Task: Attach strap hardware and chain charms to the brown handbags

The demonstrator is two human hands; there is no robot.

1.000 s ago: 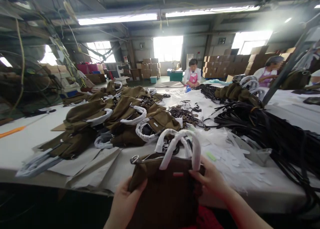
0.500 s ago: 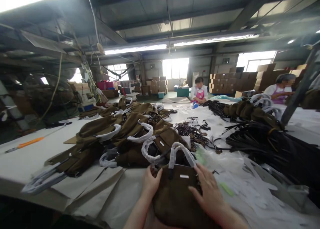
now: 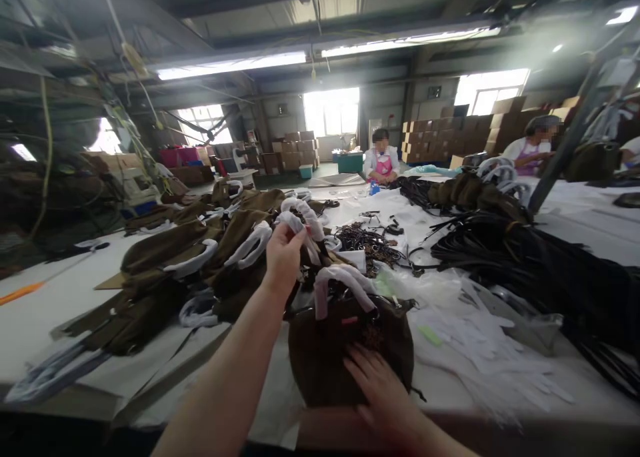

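A dark olive-brown handbag (image 3: pixel 320 360) stands in front of me, its paired handles (image 3: pixel 345 277) wrapped in white and a small reddish label (image 3: pixel 350 320) on its face. Fingers apart, my right hand (image 3: pixel 375 380) lies against the lower part of that bag. Beyond it, my left hand (image 3: pixel 285 250) is closed on the white-wrapped handle (image 3: pixel 311 220) of another bag, whose body is mostly hidden by my hand and the front bag. More brown bags (image 3: pixel 160 247) with wrapped handles are heaped to the left.
Small straps with metal clips (image 3: pixel 370 244) lie mid-table. Long black straps (image 3: pixel 500 250) are piled at the right, beside clear plastic and white pieces (image 3: pixel 470 337). A slanted metal post (image 3: pixel 555 150) stands at the right. Two people sit across the table. An orange-handled tool (image 3: pixel 20 293) lies far left.
My left hand has gone from the front bag's edge up to a handle behind it. My right hand has slid lower. The front bag now shows a reddish label instead of white.
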